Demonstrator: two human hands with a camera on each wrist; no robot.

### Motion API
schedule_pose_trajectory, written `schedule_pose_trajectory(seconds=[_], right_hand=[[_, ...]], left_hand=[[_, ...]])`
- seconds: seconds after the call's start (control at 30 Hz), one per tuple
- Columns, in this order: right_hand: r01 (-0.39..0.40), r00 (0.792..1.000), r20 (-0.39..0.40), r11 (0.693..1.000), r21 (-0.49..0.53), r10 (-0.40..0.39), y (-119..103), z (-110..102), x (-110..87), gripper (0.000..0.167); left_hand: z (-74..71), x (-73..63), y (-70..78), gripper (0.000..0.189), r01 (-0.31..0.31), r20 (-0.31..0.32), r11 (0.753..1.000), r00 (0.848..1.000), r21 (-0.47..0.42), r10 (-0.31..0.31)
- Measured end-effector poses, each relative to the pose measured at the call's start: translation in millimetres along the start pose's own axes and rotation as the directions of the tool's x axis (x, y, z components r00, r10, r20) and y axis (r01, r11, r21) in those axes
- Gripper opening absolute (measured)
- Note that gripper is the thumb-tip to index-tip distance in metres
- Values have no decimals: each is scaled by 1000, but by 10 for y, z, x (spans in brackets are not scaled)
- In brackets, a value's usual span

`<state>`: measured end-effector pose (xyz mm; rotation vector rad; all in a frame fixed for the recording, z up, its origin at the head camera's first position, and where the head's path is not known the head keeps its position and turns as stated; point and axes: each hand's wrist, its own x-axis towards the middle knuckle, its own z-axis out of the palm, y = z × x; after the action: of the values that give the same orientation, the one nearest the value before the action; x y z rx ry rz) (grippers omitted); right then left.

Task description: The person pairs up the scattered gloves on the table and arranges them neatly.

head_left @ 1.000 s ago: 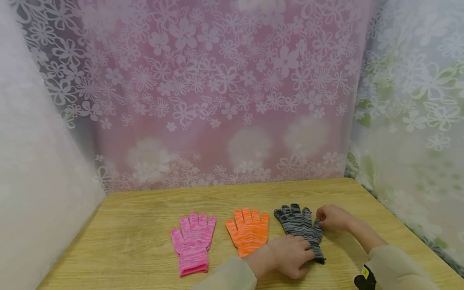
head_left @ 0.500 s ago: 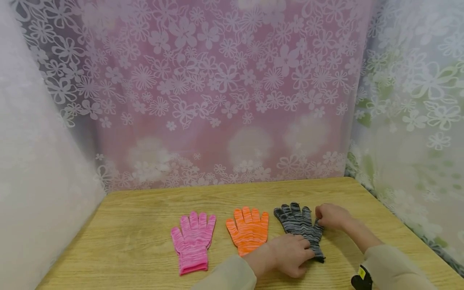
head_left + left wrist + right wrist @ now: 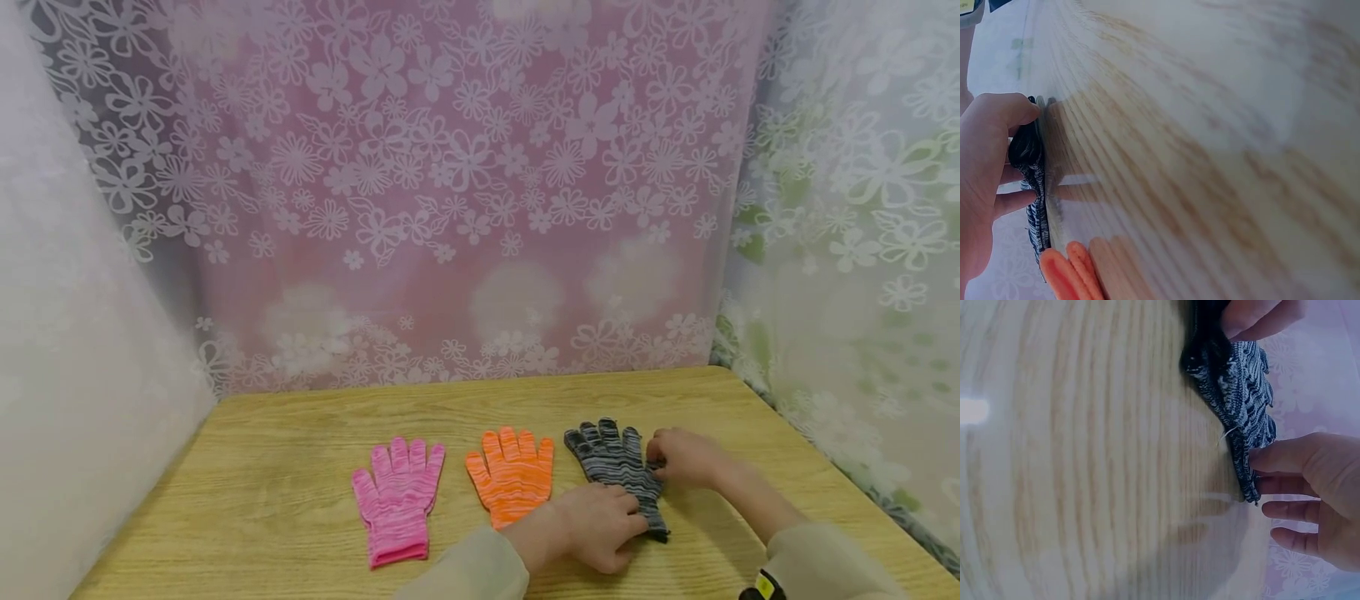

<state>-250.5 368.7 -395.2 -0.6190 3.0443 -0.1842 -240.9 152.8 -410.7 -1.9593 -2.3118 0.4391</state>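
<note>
A black-and-grey knit glove (image 3: 617, 467) lies flat on the table, fingers pointing away and cuff nearest me. My left hand (image 3: 600, 525) rests across its lower part; in the left wrist view the thumb sits by the dark cuff (image 3: 1025, 147) while relaxed fingers press the knit. On the right, my right hand (image 3: 686, 457) pinches the glove's thumb between thumb and index finger, the other fingers apart from it in the right wrist view. An orange glove (image 3: 513, 479) lies left of it, its cuff hidden behind my left wrist. Farther left is a pink glove (image 3: 397, 500).
The wood-grain table (image 3: 285, 467) has a pink flowered curtain (image 3: 450, 208) behind it. Pale flowered sheets hang along the left (image 3: 90, 350) and right (image 3: 847, 275) sides. A black device with a yellow label (image 3: 765, 585) is on the right sleeve.
My right hand has shifted slightly left and toward me, drawing the grey glove's thumb inward a little. My left hand stays in place on the glove; the orange and pink gloves lie as before.
</note>
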Motion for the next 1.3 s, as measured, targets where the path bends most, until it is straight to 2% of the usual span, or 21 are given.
schedule_pose_trajectory(seconds=[0.23, 0.57, 0.67, 0.73, 0.83, 0.9, 1.03, 1.17, 1.3], right_hand=[[35, 998, -60, 999, -2, -35, 25, 58, -33, 11], [106, 986, -124, 992, -73, -114, -33, 62, -88, 14], [138, 984, -109, 990, -21, -140, -88, 33, -110, 12], [162, 984, -83, 986, 41, -158, -129, 8, -138, 11], [197, 980, -30, 968, 153, -195, -178, -15, -191, 10], [217, 976, -13, 955, 201, -219, -206, -16, -228, 11], [262, 963, 5, 942, 209, -269, -254, 14, -259, 14], [280, 959, 0, 947, 158, -284, -279, 49, -265, 14], [301, 953, -15, 945, 130, -302, -275, 66, -258, 15]], left_hand=[[-5, -43, 7, 42, 3, -1, 1000, 1000, 9, -3], [18, -98, 11, 41, -26, -18, 999, 999, 18, 27], [9, -95, 8, 41, -7, -9, 1000, 1000, -10, 7], [-1, -99, -7, 39, 5, -28, 999, 1000, -46, -6], [-14, -118, -67, 34, 28, -97, 995, 995, -91, -37], [-20, -135, -135, 24, 54, -176, 995, 982, -88, -69], [-19, -169, -311, 16, 187, -279, 982, 942, -22, -186], [-29, -180, -464, 21, 313, -256, 948, 922, 48, -291], [-42, -152, -559, 12, 385, -176, 919, 913, 79, -367]])
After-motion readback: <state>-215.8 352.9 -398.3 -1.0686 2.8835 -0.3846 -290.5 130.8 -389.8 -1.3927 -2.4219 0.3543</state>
